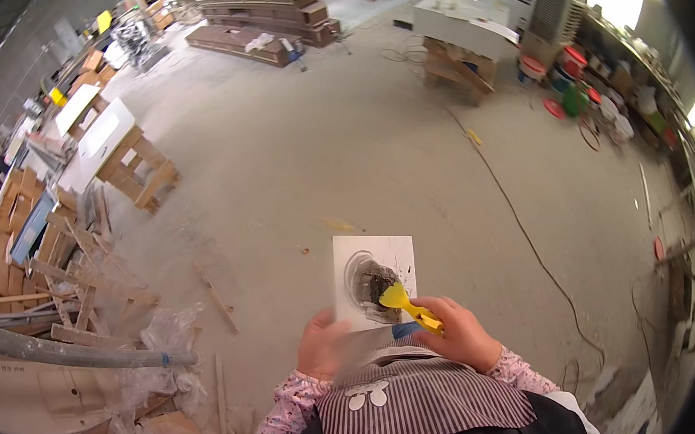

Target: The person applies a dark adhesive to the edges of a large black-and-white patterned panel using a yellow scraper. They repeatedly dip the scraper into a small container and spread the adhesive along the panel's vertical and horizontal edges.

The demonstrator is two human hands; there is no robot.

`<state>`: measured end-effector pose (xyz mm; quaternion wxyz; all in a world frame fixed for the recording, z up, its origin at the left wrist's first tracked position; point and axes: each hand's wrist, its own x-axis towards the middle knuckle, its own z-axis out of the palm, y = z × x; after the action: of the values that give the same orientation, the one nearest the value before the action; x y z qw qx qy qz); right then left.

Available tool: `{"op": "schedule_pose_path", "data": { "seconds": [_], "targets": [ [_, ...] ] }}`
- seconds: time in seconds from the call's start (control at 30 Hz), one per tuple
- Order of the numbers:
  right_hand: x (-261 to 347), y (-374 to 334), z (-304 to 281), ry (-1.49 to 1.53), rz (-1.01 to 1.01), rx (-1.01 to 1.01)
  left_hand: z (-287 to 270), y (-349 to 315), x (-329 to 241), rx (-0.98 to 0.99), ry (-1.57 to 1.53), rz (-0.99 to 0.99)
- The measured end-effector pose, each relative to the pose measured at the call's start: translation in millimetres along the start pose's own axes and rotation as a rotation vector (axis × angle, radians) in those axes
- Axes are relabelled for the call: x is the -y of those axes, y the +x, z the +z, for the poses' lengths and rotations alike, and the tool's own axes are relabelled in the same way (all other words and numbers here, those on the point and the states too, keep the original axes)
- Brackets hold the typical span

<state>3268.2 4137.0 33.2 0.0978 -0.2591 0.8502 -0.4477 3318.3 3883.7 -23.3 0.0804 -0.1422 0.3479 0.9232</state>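
A square white board (402, 255) is held up in front of my waist, with dark grey paste (375, 282) smeared in a round patch on it. My left hand (322, 345) grips the board at its lower left edge; that hand is partly blurred and some fingers are hidden. Beside it a smeared greyish flat shape (366, 349) shows, too blurred to name. My right hand (459, 329) is closed around the handle of a yellow putty knife (410, 305). The knife's wide blade rests in the paste.
A striped apron (437, 404) covers my front. Scrap wood (86, 294) and a grey hose (79, 348) lie to the left. A cable (519, 215) crosses the floor at right. Ahead stand wooden-legged tables (111, 134), a brown stack (260, 13) and a large white basin-like piece (462, 19).
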Motion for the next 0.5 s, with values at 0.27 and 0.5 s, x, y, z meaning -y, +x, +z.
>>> {"op": "schedule_pose_path", "data": {
  "seconds": [0.27, 0.5],
  "targets": [
    [-58, 218, -53, 0.864, 0.445, 0.282, 15, 148, -99, -0.26, 0.061, 0.195],
    [-85, 372, -30, 1.224, 0.721, 0.565, 3, 229, -168, -0.313, 0.1, 0.377]
  ]
}}
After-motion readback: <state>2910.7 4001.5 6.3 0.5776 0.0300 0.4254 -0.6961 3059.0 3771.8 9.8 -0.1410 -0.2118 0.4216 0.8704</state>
